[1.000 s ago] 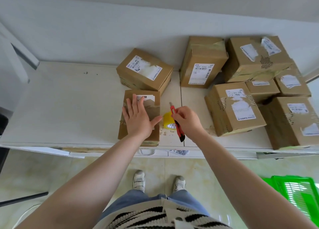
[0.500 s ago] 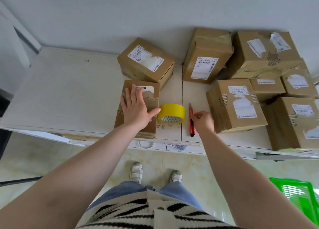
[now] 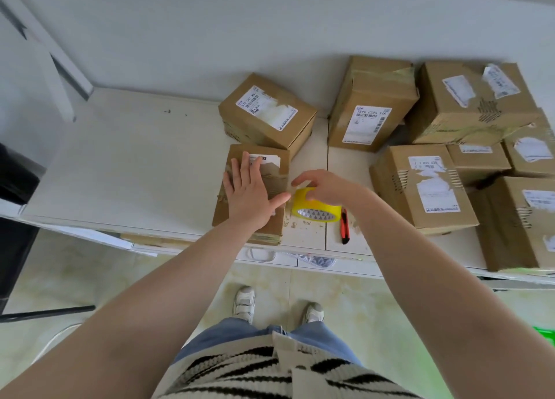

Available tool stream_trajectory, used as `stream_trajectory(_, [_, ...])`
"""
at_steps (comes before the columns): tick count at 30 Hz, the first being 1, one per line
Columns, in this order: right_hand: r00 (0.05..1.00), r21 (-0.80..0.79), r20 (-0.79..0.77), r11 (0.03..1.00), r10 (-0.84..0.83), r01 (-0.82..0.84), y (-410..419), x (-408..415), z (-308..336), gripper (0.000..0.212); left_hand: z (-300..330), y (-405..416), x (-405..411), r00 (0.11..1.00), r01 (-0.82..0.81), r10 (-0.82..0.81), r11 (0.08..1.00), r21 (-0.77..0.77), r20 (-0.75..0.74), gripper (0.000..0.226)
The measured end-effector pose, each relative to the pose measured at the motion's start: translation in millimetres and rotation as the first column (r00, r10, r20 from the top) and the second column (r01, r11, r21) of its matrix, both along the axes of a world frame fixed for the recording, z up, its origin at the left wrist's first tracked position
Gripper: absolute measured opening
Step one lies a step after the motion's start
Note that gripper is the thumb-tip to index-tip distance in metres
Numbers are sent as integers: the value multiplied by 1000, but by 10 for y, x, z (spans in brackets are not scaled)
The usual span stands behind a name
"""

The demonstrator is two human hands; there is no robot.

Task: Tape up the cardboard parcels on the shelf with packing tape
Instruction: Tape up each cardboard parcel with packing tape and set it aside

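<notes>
- White shelf (image 3: 126, 170) carries brown cardboard parcels (image 3: 420, 185), mostly at right.
- Yellow tape roll (image 3: 315, 209) near front edge.
- Red utility knife (image 3: 344, 226) just right of it.

Looks to me like a parcel sorting or storage room, prob. a small shipping backroom. I see labelled cardboard parcels (image 3: 420, 185) piled on a plain white shelf (image 3: 120, 170) against a bare wall (image 3: 210, 32), w/ tiled floor (image 3: 345, 296) below.

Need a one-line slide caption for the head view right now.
Left hand flat on a parcel while the right hand reaches onto the yellow tape roll; red cutter lies beside.
</notes>
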State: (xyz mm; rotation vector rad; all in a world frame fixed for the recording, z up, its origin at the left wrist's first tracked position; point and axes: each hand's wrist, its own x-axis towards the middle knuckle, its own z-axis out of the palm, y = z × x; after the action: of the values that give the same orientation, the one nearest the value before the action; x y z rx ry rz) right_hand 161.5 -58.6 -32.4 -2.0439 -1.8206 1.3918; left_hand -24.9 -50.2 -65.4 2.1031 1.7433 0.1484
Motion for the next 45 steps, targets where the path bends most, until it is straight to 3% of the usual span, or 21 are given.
stream_trajectory(5, [998, -1, -44, 999, -48, 48, -3, 20, 11, 32, 5, 4, -1, 1000, 3, -3, 1000, -6, -9, 100])
stream_trajectory(9, [994, 64, -78, 994, -79, 84, -53, -4, -48, 13, 26, -2, 5, 1000, 1, -1, 1000, -16, -10, 99])
stream_trajectory(15, [977, 92, -112, 977, -179, 190, -114, 0, -56, 10, 35, -9, 6, 1000, -7, 7, 1000, -22, -2, 98])
stream_trajectory(20, [891, 62, -133, 893, -435, 445, -361, 207, 52, 8, 41, 1, 9, 1000, 5, -4, 999, -42, 29, 98])
stream_trajectory(23, [819, 64, -222, 830, -529, 554, -497, 200, 225, 7, 98, -56, 24, 994, 24, -35, 995, 97, 106, 78])
stream_trajectory(25, [801, 80, -287, 820, -525, 566, -531, 117, 343, 10, 214, -83, 92, 957, 72, -136, 967, 245, 255, 59])
stream_trajectory(27, [789, 106, -329, 810, -519, 576, -529, 14, 408, 14, 379, -83, 195, 865, 125, -164, 986, 114, 475, 43])
stream_trajectory(29, [774, 127, -359, 793, -523, 595, -512, -82, 435, 17, 491, -80, 298, 792, 130, -43, 986, -100, 609, 23])
stream_trajectory(34, [724, 188, -405, 725, -558, 663, -502, -227, 409, 20, 566, -52, 384, 610, -48, 336, 920, -389, 718, 10])
stream_trajectory(38, [696, 227, -502, 699, -513, 678, -583, -261, 326, 23, 660, -39, 411, 474, 45, 504, 805, -592, 722, 19])
stream_trajectory(40, [683, 284, -520, 649, -513, 705, -615, -281, 302, 26, 664, -13, 396, 465, 87, 508, 789, -609, 725, 20])
stream_trajectory(43, [764, 473, -452, 603, -460, 643, -613, -306, 312, 34, 687, 33, 376, 508, 108, 448, 814, -571, 735, 19])
stream_trajectory(45, [792, 514, -414, 603, -449, 610, -602, -309, 316, 26, 717, 57, 366, 556, 120, 373, 848, -516, 743, 19])
